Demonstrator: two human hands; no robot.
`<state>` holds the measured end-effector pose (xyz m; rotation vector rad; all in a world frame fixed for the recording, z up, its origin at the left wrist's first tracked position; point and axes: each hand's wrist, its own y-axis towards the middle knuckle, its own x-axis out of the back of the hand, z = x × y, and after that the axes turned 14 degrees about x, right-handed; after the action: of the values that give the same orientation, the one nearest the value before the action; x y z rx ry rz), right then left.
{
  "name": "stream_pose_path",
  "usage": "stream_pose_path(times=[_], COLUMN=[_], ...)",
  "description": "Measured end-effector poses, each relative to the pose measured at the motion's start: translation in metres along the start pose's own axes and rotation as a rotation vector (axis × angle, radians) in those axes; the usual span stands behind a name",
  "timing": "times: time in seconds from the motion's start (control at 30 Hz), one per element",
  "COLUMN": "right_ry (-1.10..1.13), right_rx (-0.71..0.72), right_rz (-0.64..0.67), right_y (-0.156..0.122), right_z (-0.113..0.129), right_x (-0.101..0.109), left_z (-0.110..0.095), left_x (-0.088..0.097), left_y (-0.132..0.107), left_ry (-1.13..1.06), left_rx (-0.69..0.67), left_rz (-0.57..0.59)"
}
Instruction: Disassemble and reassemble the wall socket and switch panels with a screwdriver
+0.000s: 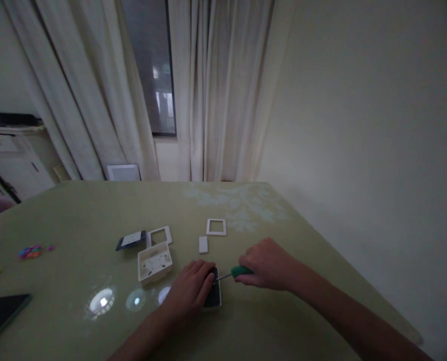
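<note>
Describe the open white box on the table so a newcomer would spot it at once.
Start at the green table below the curtained window. Just left of the left hand, which presses a dark module, sits the white box. Unlike the flat white frame behind it, it is a deep tray with raised walls.

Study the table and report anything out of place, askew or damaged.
Nothing looks spilled or broken. Switch parts lie loose at differing angles: a white back box, two white frames, a white rocker, a dark plate. The left hand holds a dark module, the right hand grips a green-handled screwdriver. Coloured bits sit apart, far left.
</note>
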<state>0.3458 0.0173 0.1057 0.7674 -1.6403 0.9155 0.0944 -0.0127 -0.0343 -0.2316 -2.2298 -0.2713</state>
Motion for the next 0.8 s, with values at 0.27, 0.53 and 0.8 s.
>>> stream_pose_path(times=[0.27, 0.53, 0.8], right_ry=[-0.133, 0.454, 0.890], right_rx=[0.146, 0.070, -0.079], right_rz=[0.022, -0.172, -0.340], right_y=[0.036, 0.027, 0.010], right_z=[0.009, -0.044, -0.038], right_x=[0.049, -0.029, -0.110], left_z=[-0.002, 0.005, -0.008], left_x=[-0.003, -0.015, -0.014], left_y=[0.003, 0.005, -0.003], left_ry=[0.014, 0.106, 0.208], left_rx=[-0.074, -0.134, -0.200], left_rz=[-0.036, -0.160, -0.384])
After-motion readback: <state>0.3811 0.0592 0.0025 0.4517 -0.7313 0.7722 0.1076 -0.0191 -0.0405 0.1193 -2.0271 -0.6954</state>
